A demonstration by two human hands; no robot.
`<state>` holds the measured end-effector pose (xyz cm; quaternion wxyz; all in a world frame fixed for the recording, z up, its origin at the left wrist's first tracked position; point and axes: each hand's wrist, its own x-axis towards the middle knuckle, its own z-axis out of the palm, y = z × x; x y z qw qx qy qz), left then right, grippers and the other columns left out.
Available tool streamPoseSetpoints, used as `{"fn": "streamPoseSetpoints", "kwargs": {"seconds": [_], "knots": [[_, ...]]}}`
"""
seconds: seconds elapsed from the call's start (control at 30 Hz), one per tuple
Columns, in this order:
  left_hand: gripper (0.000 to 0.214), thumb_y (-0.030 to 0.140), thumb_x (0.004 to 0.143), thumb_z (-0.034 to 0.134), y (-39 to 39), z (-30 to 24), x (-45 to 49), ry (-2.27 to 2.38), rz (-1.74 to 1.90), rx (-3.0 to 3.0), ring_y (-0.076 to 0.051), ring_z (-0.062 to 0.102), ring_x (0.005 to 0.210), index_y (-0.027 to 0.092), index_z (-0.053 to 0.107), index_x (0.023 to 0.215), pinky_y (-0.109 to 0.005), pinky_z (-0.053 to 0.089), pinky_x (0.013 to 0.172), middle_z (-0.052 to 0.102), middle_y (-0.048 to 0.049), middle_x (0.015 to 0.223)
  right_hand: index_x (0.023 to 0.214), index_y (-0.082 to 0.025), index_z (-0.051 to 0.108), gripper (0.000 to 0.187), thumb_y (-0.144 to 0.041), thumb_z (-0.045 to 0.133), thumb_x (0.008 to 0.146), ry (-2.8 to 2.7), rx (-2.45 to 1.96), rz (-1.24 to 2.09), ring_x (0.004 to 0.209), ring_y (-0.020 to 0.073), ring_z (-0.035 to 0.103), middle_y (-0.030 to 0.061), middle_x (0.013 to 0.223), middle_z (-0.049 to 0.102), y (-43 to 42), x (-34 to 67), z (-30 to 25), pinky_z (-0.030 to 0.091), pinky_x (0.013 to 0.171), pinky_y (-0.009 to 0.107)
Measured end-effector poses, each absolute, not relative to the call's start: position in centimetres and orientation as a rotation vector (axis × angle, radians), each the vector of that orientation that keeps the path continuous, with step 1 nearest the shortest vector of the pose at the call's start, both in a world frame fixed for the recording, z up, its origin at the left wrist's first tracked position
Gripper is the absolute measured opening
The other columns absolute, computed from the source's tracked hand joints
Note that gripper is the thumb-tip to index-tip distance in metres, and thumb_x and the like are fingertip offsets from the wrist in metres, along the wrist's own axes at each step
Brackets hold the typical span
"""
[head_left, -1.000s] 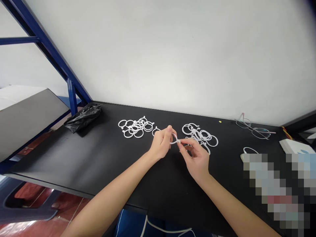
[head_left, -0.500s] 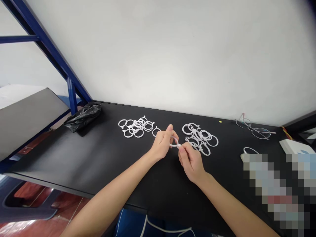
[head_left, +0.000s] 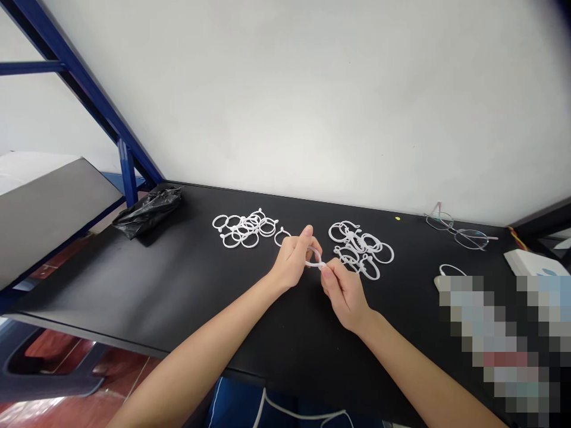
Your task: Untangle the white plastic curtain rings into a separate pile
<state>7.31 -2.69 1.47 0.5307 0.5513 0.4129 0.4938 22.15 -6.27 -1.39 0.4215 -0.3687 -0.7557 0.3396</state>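
Between my two hands is a white plastic curtain ring (head_left: pixel 316 257), held above the black table (head_left: pixel 178 285). My left hand (head_left: pixel 294 257) is closed around the ring's left side, thumb pointing up. With thumb and forefinger, my right hand (head_left: pixel 343 291) pinches the ring's lower right end, where a small knob or eyelet is partly covered by the fingers. One pile of white rings (head_left: pixel 247 227) lies to the left, and a single ring (head_left: pixel 282 236) is partly hidden behind my left hand. Another pile of white rings (head_left: pixel 361 246) lies just beyond my right hand.
A crumpled black plastic bag (head_left: pixel 149 211) sits at the table's back left, by a blue metal frame (head_left: pixel 128 172). Eyeglasses (head_left: pixel 470 238), a white box (head_left: pixel 533 264) and a tiny yellow bit (head_left: pixel 397 218) are on the right. A pixelated patch hides the lower right.
Both hands keep their grip on the ring with hardly any movement. The whole view has shifted very slightly.
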Motion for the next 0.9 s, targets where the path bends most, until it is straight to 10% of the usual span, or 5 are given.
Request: {"fn": "streamPoseSetpoints", "kwargs": {"seconds": [0.9], "knots": [[0.07,0.072,0.087,0.032,-2.59,1.33,7.35,1.005,1.173,1.292,-0.009,0.03,0.041,0.016,0.056,0.052,-0.026,0.027,0.047,0.034,0.0027,0.039,0.073,-0.023,0.037,0.033,-0.034,0.034,0.103,-1.862,-0.954,0.917,0.047,0.0109,0.036,-0.0051,0.055,0.04,-6.35,21.99,-1.18,0.031,0.047,0.027]]}}
